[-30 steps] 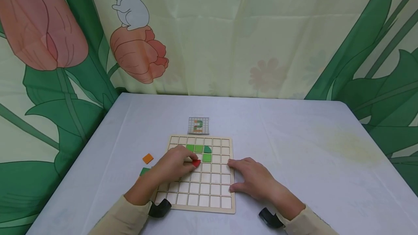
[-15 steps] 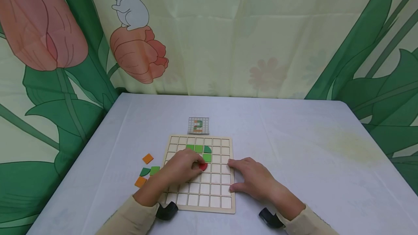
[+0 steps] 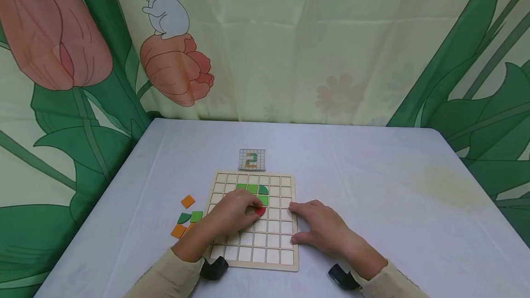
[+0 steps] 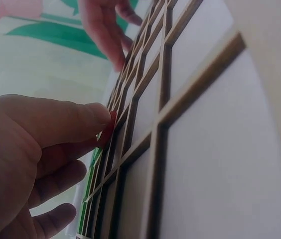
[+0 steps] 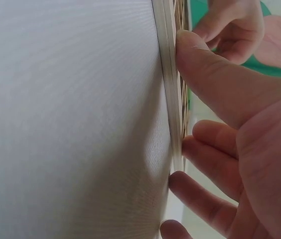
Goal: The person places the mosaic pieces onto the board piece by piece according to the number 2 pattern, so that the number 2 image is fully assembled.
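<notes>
My left hand (image 3: pixel 233 213) pinches a small red tile with a rounded edge (image 3: pixel 260 211) between thumb and fingers. It holds the tile over a wooden grid board (image 3: pixel 265 266), in the cell just below a light green square tile (image 3: pixel 262 200). In the left wrist view the red tile (image 4: pixel 108 128) meets the grid's raised strips; whether it lies flat is unclear. A dark green quarter-round tile (image 3: pixel 262 190) and further light green squares (image 3: pixel 252 188) fill cells above. My right hand (image 3: pixel 323 226) rests its thumb and fingertips against the board's right edge.
Left of the board lie loose tiles: orange squares (image 3: pixel 187 201), a dark green rounded one (image 3: pixel 184 218) and a light green square (image 3: pixel 196 216). My left wrist partly covers one orange tile. Behind the board stands a small card (image 3: pixel 251 159) showing a coloured grid figure.
The left hand has carried the red tile right and slightly down to the cell below the light green square, uncovering loose tiles at left. The right hand stays put.
</notes>
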